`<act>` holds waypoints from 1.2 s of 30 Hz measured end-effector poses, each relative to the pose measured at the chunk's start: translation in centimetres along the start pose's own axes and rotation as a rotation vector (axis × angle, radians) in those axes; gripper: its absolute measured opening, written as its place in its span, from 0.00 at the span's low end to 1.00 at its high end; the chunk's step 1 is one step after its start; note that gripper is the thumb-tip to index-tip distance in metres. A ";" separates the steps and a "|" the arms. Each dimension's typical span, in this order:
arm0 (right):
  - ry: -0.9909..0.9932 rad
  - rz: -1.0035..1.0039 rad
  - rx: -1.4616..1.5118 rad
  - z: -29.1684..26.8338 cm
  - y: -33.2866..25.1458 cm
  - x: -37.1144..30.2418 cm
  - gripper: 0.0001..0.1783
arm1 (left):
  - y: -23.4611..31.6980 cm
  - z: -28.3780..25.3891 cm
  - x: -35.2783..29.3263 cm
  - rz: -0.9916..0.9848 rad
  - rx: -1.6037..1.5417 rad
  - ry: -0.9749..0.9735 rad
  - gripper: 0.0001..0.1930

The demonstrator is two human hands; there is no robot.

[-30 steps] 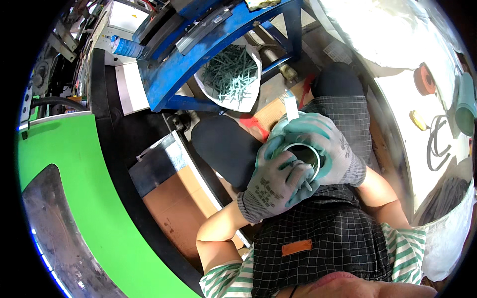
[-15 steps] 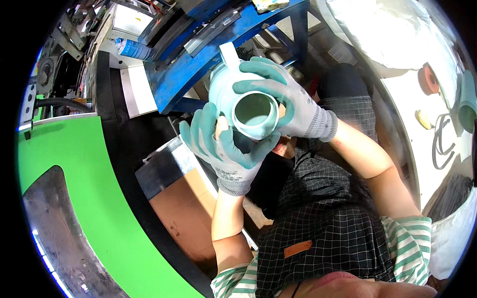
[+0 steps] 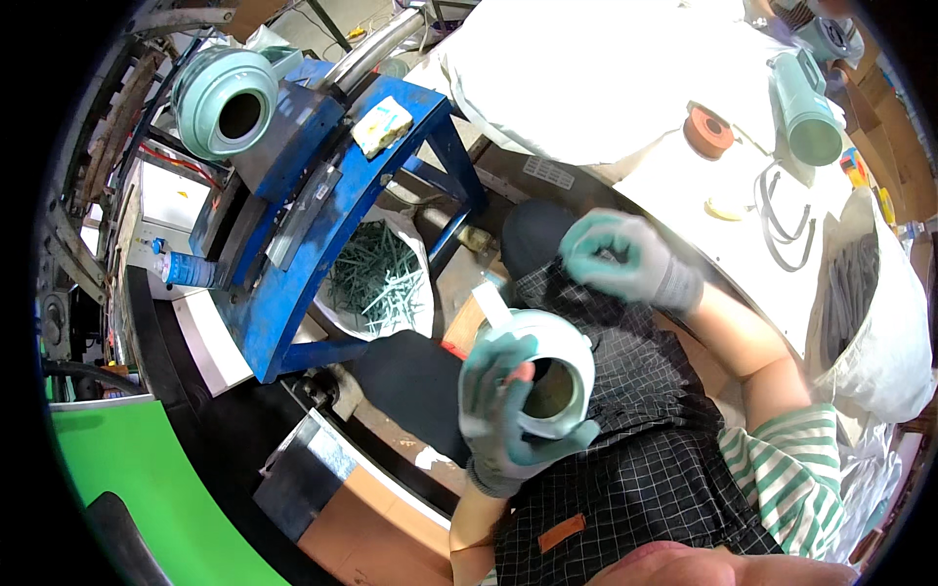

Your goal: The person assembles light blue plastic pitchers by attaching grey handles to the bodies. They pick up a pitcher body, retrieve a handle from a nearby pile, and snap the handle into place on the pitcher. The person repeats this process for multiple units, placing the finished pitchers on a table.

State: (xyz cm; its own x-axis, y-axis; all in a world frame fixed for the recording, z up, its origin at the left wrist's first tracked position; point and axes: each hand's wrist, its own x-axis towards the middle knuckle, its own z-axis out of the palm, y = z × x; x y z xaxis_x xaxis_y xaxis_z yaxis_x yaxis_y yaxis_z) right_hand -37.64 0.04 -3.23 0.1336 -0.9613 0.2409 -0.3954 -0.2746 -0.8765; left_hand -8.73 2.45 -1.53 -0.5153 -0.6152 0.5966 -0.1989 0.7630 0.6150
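Observation:
A pale-green plastic jug-like vessel [image 3: 572, 342] with a round opening and a flat handle tab is held low over my lap. My gloved left hand [image 3: 498, 410] grips its left side, the thumb under the rim and the fingers along the body. To the right, away from the vessel, my gloved right hand [image 3: 625, 256] hovers over the checked apron [image 3: 625, 459]. Its fingers are curled toward the thumb; whether something small is between them I cannot make out. A similar pale-green vessel [image 3: 200, 107] rests on the blue metal stand at upper left.
The blue stand [image 3: 357, 181] carries a yellow-white block [image 3: 381, 127]; a blue-labelled bottle [image 3: 186, 269] is beside it. Underneath, a white sack [image 3: 425, 313] holds green plastic strips. The white table [image 3: 674, 186] bears an orange tape roll [image 3: 708, 132], a black strap [image 3: 787, 244] and a green jug [image 3: 811, 122].
My left hand has lowered the vessel toward my lap. My right hand has let go of it and moved off to the right. The view has swung right.

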 end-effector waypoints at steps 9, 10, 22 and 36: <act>0.408 0.292 -1.214 -14.1 9.8 13.4 0.14 | -0.2 2.4 0.3 -0.012 -0.095 -0.005 0.43; 0.244 0.455 -1.342 -14.4 11.0 14.9 0.15 | -0.1 2.1 0.4 0.001 -0.091 -0.015 0.42; 0.344 0.233 0.233 -7.8 1.3 10.1 0.15 | -1.2 2.5 -0.1 -0.005 0.151 0.001 0.45; -0.084 -0.699 -0.258 3.8 -5.2 -0.2 0.30 | -1.0 0.0 0.7 0.144 0.442 -0.128 0.23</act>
State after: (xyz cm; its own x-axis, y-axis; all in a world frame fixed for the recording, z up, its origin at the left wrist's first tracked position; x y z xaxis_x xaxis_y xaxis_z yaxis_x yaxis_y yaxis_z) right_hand -32.19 1.78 -0.28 0.4963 -0.5590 0.6643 -0.3922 -0.8270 -0.4029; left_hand -8.92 1.22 -1.71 -0.6569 -0.4885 0.5743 -0.4384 0.8672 0.2362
